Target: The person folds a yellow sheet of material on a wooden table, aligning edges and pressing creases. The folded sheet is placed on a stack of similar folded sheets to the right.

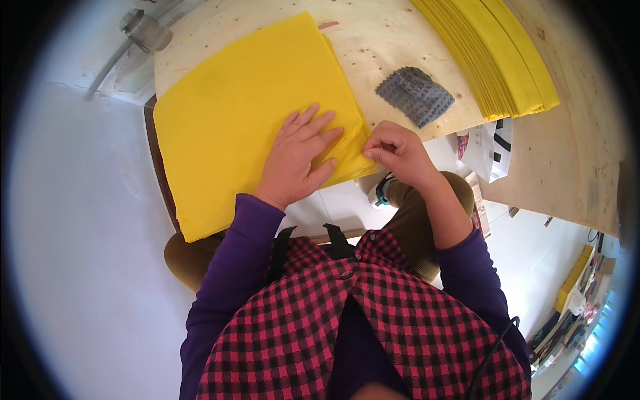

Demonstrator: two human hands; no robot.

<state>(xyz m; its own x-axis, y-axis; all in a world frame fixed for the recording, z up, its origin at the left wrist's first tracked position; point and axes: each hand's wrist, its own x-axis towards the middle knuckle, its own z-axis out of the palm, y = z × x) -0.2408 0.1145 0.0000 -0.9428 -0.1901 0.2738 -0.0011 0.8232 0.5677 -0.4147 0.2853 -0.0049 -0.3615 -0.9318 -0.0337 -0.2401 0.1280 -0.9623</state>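
A large stack of thin yellow sheets [227, 120], fabric-like and squared off, lies on the wooden table in front of me, its near edge overhanging my lap. My left hand [297, 157] rests flat on top near the right side, fingers spread. At the stack's right near corner, my right hand [399, 155] pinches the yellow sheet edge between thumb and forefinger. The sheet is creased and slightly lifted between the two hands. How many layers the pinch holds cannot be told.
A folded grey waffle-weave cloth [417, 95] lies right of the stack. Beyond it sits a pile of folded yellow sheets [497, 60] on the plywood table [560, 160]. A white plastic bag [490, 153] hangs below the table edge. A metal-capped jar [145, 32] stands far left.
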